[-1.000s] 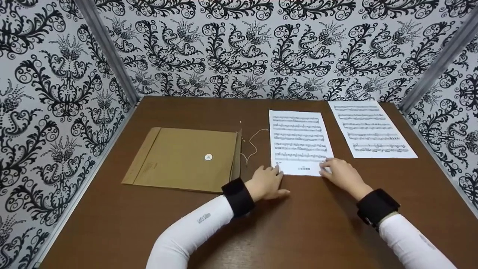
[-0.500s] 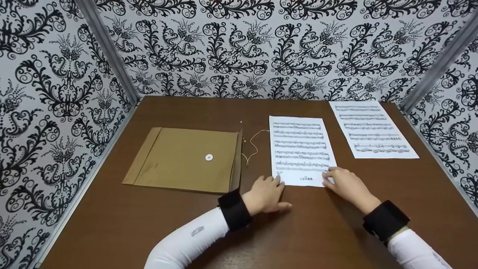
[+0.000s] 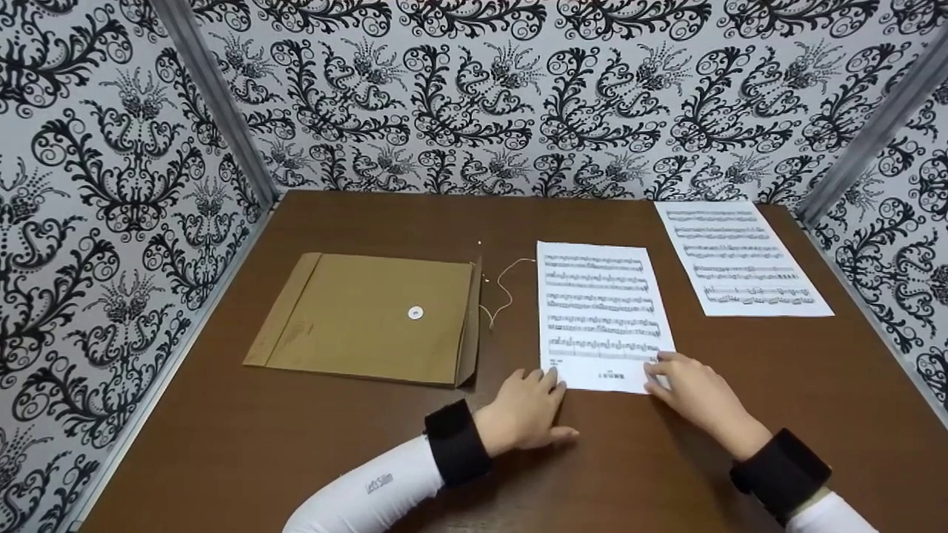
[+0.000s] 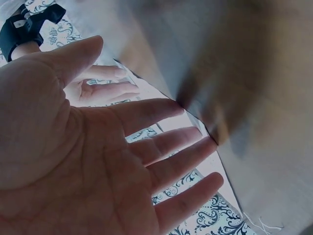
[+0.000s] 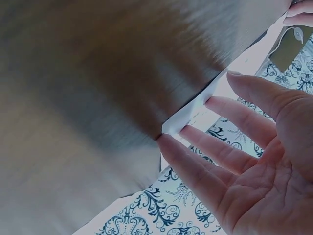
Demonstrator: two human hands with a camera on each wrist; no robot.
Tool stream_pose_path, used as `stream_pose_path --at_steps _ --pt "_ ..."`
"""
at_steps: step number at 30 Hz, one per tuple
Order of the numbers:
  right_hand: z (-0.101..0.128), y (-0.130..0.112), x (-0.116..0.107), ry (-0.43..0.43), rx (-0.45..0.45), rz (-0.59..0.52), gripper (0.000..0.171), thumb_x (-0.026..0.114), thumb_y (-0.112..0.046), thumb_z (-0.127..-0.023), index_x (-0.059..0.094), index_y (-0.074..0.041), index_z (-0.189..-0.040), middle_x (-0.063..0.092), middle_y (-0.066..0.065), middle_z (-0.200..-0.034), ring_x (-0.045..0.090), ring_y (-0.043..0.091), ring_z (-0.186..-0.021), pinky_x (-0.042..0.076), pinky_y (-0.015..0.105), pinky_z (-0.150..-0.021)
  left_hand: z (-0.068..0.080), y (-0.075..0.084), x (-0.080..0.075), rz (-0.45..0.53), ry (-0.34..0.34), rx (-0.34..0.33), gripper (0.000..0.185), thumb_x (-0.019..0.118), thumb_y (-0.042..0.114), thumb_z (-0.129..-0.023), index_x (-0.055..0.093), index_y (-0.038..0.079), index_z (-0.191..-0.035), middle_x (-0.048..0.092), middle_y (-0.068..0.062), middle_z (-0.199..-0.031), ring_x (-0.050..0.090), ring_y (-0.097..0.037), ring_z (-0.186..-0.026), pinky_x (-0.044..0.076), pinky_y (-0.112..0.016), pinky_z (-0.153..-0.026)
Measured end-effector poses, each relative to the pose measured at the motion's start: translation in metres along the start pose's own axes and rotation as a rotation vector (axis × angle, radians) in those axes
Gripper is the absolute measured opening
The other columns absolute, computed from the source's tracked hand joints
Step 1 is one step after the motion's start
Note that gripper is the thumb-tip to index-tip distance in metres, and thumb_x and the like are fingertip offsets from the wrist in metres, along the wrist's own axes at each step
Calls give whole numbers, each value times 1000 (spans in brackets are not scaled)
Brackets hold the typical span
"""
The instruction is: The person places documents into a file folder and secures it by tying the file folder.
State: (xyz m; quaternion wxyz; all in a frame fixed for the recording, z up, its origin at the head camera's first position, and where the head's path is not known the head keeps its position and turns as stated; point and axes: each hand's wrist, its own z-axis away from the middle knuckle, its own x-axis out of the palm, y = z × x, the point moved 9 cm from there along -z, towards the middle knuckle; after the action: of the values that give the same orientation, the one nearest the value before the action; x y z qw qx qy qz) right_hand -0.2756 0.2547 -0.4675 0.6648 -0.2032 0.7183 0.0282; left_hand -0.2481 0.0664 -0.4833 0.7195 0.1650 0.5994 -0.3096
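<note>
Brown wood-grain worktop [image 3: 296, 437] fills my head view, boxed in by black-and-white patterned walls. On it I see a white sheet of music [image 3: 603, 314] lying flat near the middle, its near edge under both hands. My left hand [image 3: 522, 411] rests palm-down at the sheet's near left corner, fingers straight and touching the paper, the grip wide open and holding nothing. My right hand [image 3: 692, 396] lies at the near right corner the same way, flat fingers pressing the paper's edge, nothing pinched. A tan envelope [image 3: 370, 317] with a round white button sits to the left of the sheet, a thin string [image 3: 503, 285] trailing between them. A second sheet of music [image 3: 740, 259] lies further back on the right, apart from the first. In the left wrist view I see the left palm [image 4: 73, 161] spread, fingers [image 4: 166, 147] extended and touching the sheet's edge; the worktop beyond is blurred. In the right wrist view the right hand [image 5: 259, 161] is likewise spread, one fingertip [image 5: 168, 142] at the paper's corner [image 5: 188, 115], the other fingers straight on the paper; the envelope [image 5: 293, 44] shows small at the top right.
</note>
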Motion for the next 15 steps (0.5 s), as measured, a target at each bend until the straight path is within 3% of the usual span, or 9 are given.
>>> stream_pose_path --at_steps 7,15 --pt "10 -4 4 -38 18 31 21 76 -13 -89 78 -2 -107 70 31 -122 71 46 -106 59 56 -82 11 6 1 -1 11 22 77 42 72 -98 47 19 -154 45 -1 -162 50 -17 -144 44 -36 -117" --pt "19 -10 2 -23 -5 46 14 77 -13 -89 78 -5 -100 72 28 -117 73 45 -100 60 55 -78 23 12 -3 -15 18 47 77 42 71 -98 49 18 -153 48 -1 -160 53 -17 -140 46 -35 -114"
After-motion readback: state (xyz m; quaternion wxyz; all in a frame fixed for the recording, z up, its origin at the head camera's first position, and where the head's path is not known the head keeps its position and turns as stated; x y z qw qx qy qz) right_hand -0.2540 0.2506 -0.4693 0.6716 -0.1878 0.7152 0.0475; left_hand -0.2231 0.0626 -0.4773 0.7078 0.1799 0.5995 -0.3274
